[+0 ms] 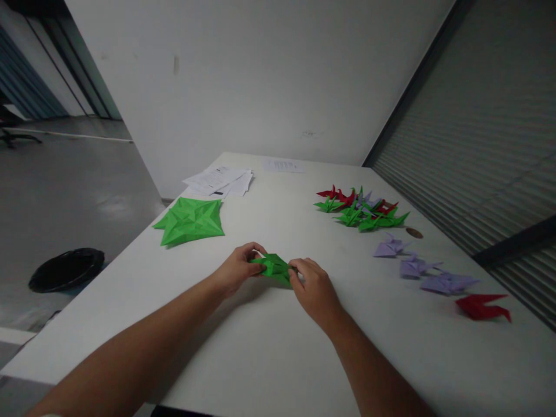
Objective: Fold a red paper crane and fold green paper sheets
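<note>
A partly folded piece of green origami paper (273, 265) is held just above the table, near the middle of the view. My left hand (238, 267) pinches its left end between thumb and fingers. On the opposite end, my right hand (313, 288) grips the paper's edge, thumb toward me. The finer folds are too small to make out. Beyond my left hand lies a stack of creased green paper sheets (191, 221), spread flat with corners sticking out.
Printed sheets (217, 180) lie at the table's back left. A pile of red, green and purple paper cranes (360, 209) sits back right, beside a brown disc (414, 233). Purple cranes (417, 266) and a red crane (483, 307) line the right side. A bin (67, 270) stands left on the floor.
</note>
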The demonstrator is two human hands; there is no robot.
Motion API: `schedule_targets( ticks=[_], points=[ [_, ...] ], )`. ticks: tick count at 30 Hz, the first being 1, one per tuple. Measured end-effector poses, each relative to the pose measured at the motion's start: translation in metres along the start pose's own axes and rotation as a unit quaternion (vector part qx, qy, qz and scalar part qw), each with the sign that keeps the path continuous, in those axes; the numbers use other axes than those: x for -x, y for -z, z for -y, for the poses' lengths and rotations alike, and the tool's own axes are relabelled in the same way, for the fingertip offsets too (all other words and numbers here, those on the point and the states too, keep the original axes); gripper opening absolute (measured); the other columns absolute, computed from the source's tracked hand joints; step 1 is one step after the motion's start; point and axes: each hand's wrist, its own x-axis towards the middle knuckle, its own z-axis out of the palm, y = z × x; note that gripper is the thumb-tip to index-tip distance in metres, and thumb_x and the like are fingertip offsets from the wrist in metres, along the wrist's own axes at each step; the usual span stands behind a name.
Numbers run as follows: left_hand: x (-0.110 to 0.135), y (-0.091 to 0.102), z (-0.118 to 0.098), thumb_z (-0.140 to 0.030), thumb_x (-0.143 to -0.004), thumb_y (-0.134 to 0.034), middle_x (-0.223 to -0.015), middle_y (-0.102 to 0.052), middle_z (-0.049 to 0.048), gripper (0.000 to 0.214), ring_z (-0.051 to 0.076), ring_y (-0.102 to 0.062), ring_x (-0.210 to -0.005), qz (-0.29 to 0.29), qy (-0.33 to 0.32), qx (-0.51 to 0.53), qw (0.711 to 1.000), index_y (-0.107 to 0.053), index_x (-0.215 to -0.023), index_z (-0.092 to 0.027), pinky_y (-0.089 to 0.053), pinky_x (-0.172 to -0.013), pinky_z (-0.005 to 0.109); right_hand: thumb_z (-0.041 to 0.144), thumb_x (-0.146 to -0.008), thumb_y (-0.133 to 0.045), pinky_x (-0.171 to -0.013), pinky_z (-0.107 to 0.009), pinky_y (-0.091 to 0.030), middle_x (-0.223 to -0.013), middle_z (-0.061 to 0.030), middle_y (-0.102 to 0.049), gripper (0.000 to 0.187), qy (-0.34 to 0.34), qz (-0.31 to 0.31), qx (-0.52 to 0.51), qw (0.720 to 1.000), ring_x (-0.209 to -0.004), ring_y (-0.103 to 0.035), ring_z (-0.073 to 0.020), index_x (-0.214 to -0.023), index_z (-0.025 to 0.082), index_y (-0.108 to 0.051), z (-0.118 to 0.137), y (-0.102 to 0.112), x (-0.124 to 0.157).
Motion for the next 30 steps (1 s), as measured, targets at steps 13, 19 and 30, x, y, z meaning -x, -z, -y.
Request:
schedule_targets(
  ticks=[13,19,30],
  points=[
    [0.007,-0.010,0.007,-0.014,-0.067,-0.082,-0.088,-0.075,0.0047,0.026,0.016,-0.067,-0.077,0.016,-0.060,-0.020,0.998,-0.068,-0.089,-0.015,-0.052,-0.073,0.028,0.019,-0.084,-0.065,-0.076,-0.033,-0.056,-0.088,-0.0039,-0.070,0.015,-0.076,-0.011,-0.109,0.991,-0.082,-0.069,-0.0217,-0.097,0.023,-0.059,0.014,-0.002,0.004],
    [0.015,-0.013,0.002,-0.026,-0.083,-0.075,-0.096,-0.078,0.0101,0.017,0.020,-0.070,-0.083,0.013,-0.196,-0.173,0.965,-0.064,-0.075,-0.017,-0.054,-0.076,0.033,0.018,-0.097,-0.052,-0.082,-0.036,-0.057,-0.090,-0.0094,-0.071,0.013,0.009,-0.050,-0.052,0.997,-0.088,-0.070,-0.0233,-0.093,0.020,-0.065,0.018,0.000,0.001],
    [0.023,-0.008,-0.005,-0.016,-0.091,-0.061,-0.130,-0.071,0.0149,0.020,0.028,-0.063,-0.122,0.109,-0.373,-0.296,0.872,-0.053,-0.074,-0.022,-0.046,-0.104,0.048,0.030,-0.098,-0.055,-0.072,-0.031,-0.058,-0.085,-0.0076,-0.078,0.025,-0.146,-0.151,-0.149,0.966,-0.075,-0.073,-0.0208,-0.088,0.019,-0.075,0.013,0.005,0.003]
  ],
)
